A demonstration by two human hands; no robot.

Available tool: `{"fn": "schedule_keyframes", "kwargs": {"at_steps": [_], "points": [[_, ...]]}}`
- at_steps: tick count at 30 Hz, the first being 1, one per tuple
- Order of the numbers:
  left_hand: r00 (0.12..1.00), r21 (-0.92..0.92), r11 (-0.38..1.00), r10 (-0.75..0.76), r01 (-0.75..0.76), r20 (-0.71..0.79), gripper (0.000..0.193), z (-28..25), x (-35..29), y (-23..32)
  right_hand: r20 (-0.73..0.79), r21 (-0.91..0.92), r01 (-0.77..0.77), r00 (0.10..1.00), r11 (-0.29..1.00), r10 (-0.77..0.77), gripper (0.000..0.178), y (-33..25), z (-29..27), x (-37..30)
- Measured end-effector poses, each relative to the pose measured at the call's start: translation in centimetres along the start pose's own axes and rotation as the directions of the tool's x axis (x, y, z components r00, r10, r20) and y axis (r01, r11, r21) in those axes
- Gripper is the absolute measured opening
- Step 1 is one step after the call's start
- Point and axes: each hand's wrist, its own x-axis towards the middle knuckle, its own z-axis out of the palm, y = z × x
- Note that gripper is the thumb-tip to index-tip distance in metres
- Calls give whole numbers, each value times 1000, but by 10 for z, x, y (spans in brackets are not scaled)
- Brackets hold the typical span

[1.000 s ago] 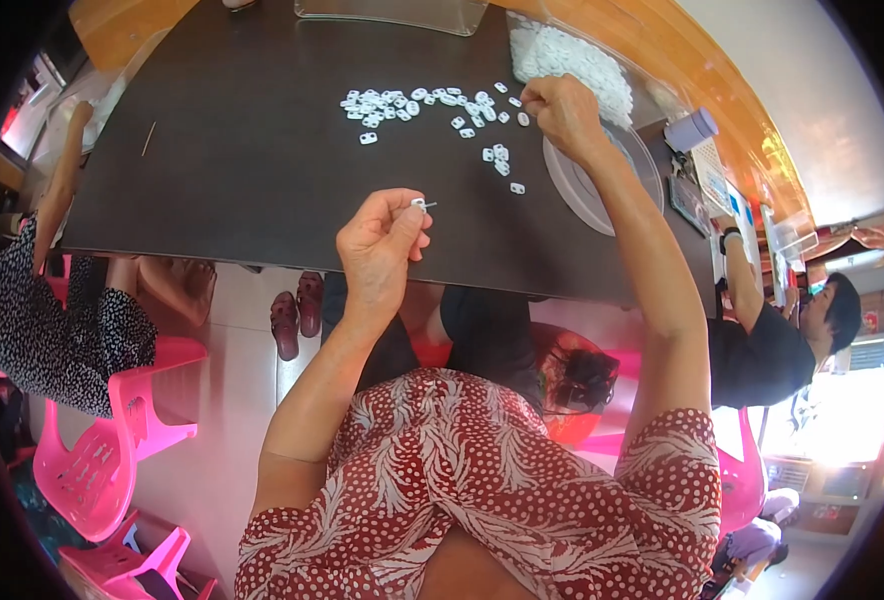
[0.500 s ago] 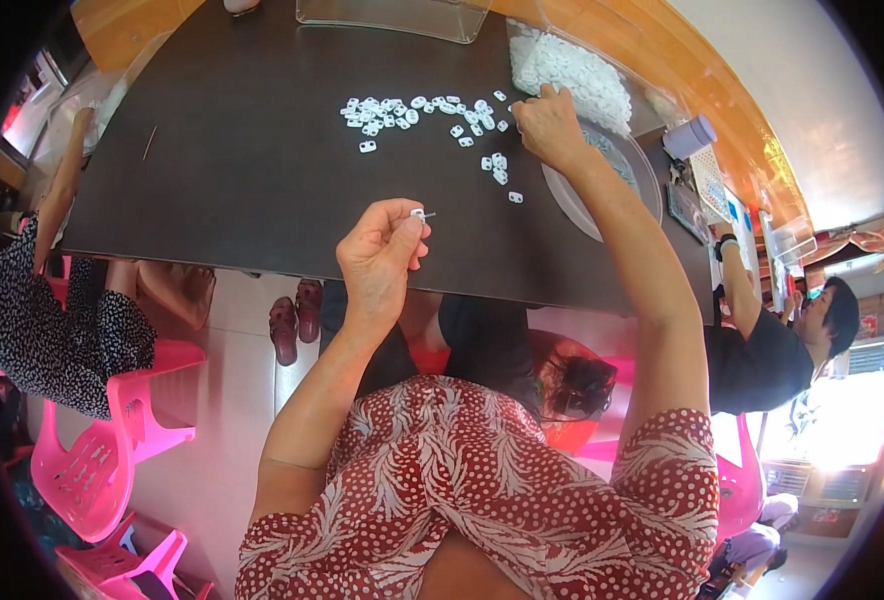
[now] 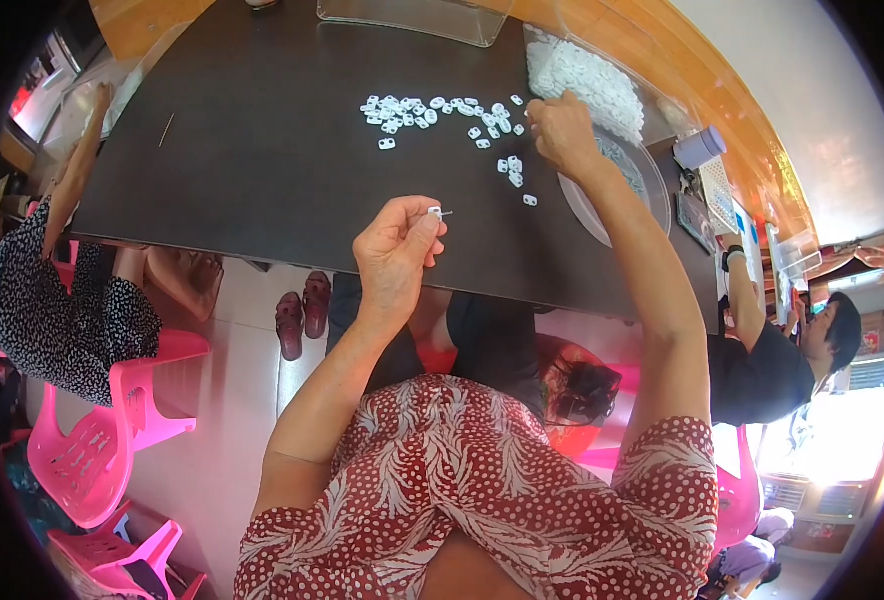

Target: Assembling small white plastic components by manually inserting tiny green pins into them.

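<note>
My left hand is closed above the table's near edge, pinching a small white plastic piece between thumb and forefinger. A thin metal pin sticks out of that piece to the right. Farther off, my right hand has its fingers curled down beside the round clear tray; its fingertips are partly hidden, and what they hold does not show. Loose white pieces with two holes lie scattered to its left. A few more white pieces rest nearer to me.
A clear bin heaped with white pieces stands behind my right hand. Small grey metal parts lie in the round tray. A lilac cup and a phone are at the right. Other people sit at both sides; a thin stick lies far left.
The whole view has shifted slightly, so the table and its things appear a little farther right. My left hand keeps the white piece; my right hand stays beside the bin and tray.
</note>
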Motion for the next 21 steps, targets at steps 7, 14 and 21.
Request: {"fn": "schedule_keyframes", "kwargs": {"at_steps": [7,14,21], "points": [[1000,-11,1000,-13,13,-22,13,-2,-2,8,-5,822,-174,950,543,312,13,-65,-49,-62],[998,-82,997,-17,12,-60,10,11,-19,24,113,990,-72,918,-121,379,11,-137,-49,-93],[995,-99,995,-38,29,-88,9,18,-28,21,188,953,-60,887,-297,422,14,-164,-50,-102]]}}
